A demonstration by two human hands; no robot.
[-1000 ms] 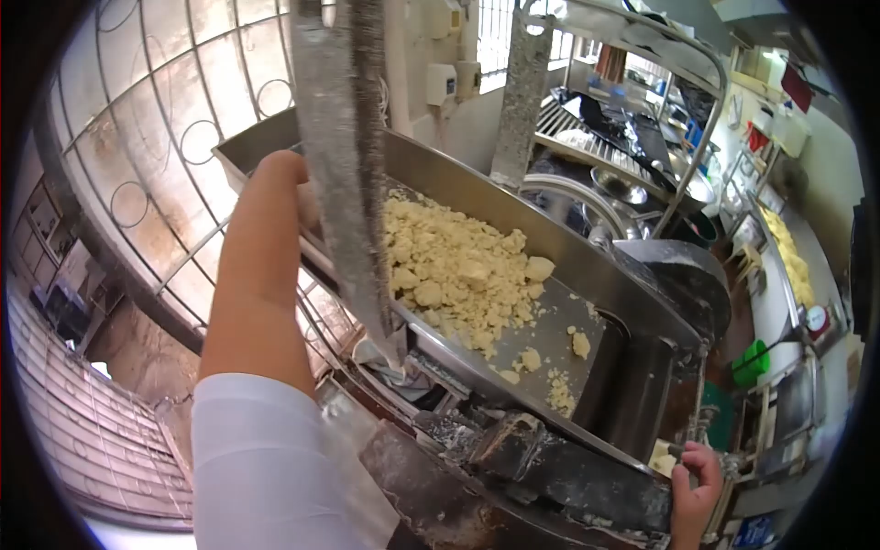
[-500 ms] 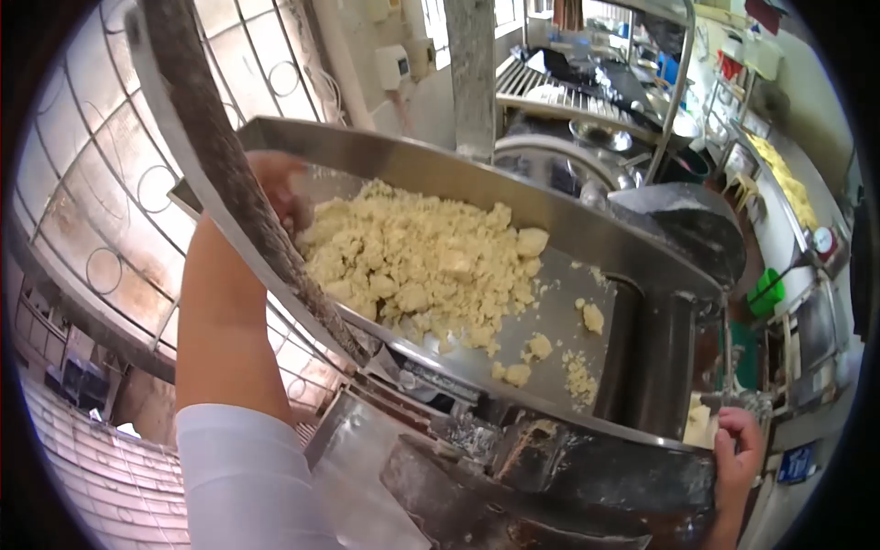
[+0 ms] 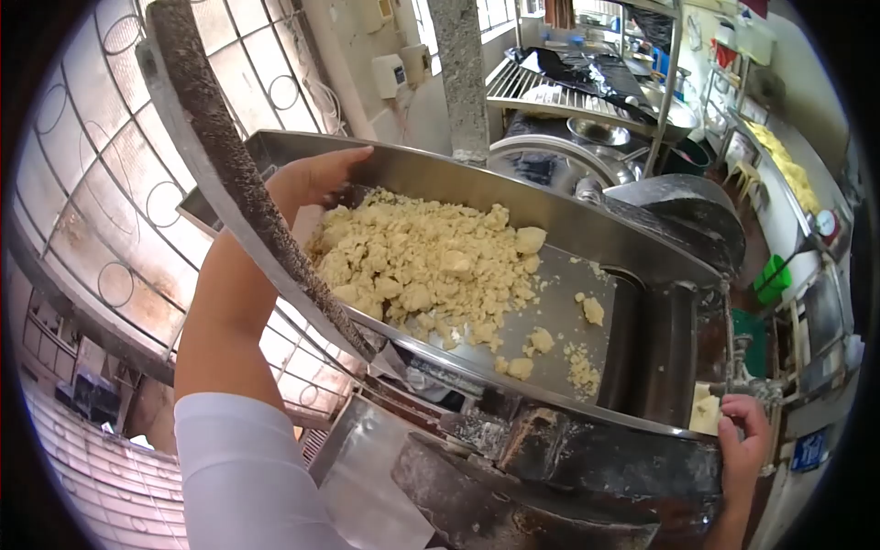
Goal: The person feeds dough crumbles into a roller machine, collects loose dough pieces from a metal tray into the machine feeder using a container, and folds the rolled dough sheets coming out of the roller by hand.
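Observation:
My left hand (image 3: 316, 179) is in the upper left part of the metal tray (image 3: 440, 174), behind the crumbly yellow dough (image 3: 431, 261). Its thumb and fingers are apart, and the fingertips point toward the tray's back wall. Small dough pieces (image 3: 591, 310) lie loose on the tray floor near the dark roller (image 3: 665, 357). At the lower right corner of the machine, my right hand (image 3: 747, 429) has its fingers curled by the edge, close to a pale dough piece (image 3: 704, 411). Whether those fingers grip the edge or the dough is unclear.
A floury curved metal bar (image 3: 243, 174) crosses in front of my left forearm. Barred windows (image 3: 101, 183) stand at left. Behind the tray are a slatted rack (image 3: 568, 92) and a bowl (image 3: 598, 131). A green bin (image 3: 772, 279) and a counter with yellow dough (image 3: 784, 165) are at right.
The view has shifted, showing more of the tray's left end. My left hand has come into clearer view from behind the bar, rising toward the back wall. My right hand stays at the corner.

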